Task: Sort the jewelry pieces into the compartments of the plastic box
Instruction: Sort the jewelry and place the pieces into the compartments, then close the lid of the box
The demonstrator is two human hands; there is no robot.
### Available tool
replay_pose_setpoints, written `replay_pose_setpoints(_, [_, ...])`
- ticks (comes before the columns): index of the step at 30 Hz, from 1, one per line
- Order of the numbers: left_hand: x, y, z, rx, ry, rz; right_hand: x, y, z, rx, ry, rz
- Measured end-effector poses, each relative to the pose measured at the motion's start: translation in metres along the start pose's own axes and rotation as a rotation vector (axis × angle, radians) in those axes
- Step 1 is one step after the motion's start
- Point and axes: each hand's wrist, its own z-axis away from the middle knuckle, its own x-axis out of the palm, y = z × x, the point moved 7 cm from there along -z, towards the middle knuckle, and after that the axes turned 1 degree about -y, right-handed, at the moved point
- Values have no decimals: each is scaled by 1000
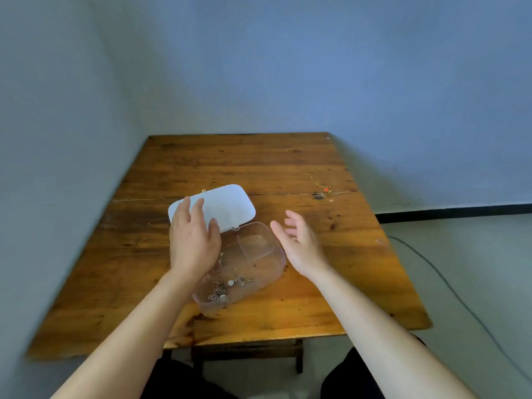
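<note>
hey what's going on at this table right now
A person is at a wooden table with a clear plastic box open in front of them. The left hand rests on the box's white lid, which is swung back. The right hand hovers open beside the box, holding nothing. A tangle of jewelry sits in the large near compartment; the smaller far compartments look empty. A gold chain with a red piece lies apart on the table.
</note>
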Motion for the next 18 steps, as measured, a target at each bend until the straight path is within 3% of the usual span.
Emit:
replay_pose_setpoints(4, [-14, -49, 13, -315, 57, 354, 38, 8, 37, -31, -119, 54])
replay_pose_setpoints(10, [5, -80, 19, -755, 108, 973, 44, 17, 38, -56, -76, 154])
replay_pose_setpoints(15, [6, -85, 3, -824, 165, 956, 45, 17, 41, -100, -151, 234])
replay_pose_setpoints(18, [-4, -84, -4, -761, 236, 920, 44, 16, 40, -96, -133, 244])
